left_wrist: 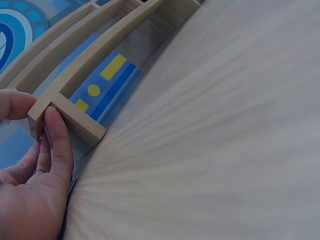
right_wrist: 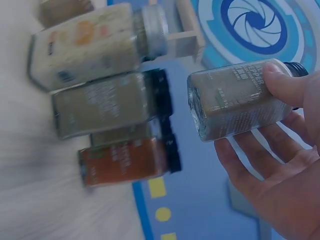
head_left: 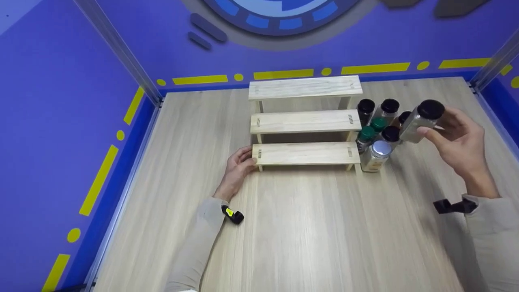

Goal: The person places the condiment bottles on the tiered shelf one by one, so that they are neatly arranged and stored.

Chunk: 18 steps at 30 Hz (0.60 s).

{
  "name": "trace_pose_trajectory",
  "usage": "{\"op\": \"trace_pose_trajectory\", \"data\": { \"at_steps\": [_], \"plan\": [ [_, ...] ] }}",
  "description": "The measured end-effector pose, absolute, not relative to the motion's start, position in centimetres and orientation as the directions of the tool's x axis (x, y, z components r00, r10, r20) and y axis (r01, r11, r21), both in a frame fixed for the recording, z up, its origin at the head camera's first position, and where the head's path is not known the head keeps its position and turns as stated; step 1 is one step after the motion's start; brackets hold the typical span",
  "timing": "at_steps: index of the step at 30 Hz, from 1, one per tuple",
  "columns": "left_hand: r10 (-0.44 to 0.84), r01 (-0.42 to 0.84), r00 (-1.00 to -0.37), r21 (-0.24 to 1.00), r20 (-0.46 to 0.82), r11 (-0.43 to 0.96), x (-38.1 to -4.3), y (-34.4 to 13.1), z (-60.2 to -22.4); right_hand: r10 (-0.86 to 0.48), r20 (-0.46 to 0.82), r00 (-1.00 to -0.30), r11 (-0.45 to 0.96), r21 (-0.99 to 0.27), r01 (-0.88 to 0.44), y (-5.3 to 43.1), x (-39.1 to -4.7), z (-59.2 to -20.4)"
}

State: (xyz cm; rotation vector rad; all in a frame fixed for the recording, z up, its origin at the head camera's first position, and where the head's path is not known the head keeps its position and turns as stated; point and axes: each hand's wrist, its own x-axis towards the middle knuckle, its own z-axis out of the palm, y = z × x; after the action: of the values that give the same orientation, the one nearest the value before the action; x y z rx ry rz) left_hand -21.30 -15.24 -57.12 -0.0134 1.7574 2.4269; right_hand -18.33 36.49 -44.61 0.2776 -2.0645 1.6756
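A three-tier wooden rack (head_left: 306,154) stands in the middle of the table, with bare shelves. My left hand (head_left: 237,168) grips the left end of its lowest shelf; in the left wrist view, thumb and fingers (left_wrist: 59,140) pinch the shelf corner by the leg. My right hand (head_left: 464,148) holds a square glass spice jar (head_left: 417,125) with a black lid, raised above the table. Seen from the right wrist, the jar (right_wrist: 235,97) contains a greyish-brown powder, and its label mentions pepper. Thumb and fingers grip it from opposite sides.
Several spice jars crowd against the rack's right side: a silver-lidded jar (head_left: 376,157) in front, a green-lidded jar (head_left: 365,138), and black-lidded ones such as the far jar (head_left: 365,109). A jar of orange-red powder (right_wrist: 122,162) shows in the right wrist view. Blue walls (head_left: 81,101) enclose the table.
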Motion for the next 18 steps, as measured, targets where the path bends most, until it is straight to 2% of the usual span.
{"op": "trace_pose_trajectory", "data": {
  "at_steps": [5,13,18],
  "plan": [
    [0.112,-0.127,-0.989,0.948,-0.098,-0.292,-21.4,-15.2,-57.1,0.057,0.534,-0.843,0.189,-0.835,-0.516,35.0,-19.6,-42.5],
    [0.123,-0.126,-0.988,0.947,-0.093,-0.295,-21.4,-15.2,-57.3,-0.021,0.564,-0.825,0.248,-0.797,-0.551,31.7,-21.9,-39.5],
    [0.137,-0.117,-0.987,0.951,-0.08,-0.286,-21.4,-15.3,-57.2,-0.049,0.578,-0.815,0.191,-0.795,-0.575,29.5,-23.4,-38.0]
  ]
}}
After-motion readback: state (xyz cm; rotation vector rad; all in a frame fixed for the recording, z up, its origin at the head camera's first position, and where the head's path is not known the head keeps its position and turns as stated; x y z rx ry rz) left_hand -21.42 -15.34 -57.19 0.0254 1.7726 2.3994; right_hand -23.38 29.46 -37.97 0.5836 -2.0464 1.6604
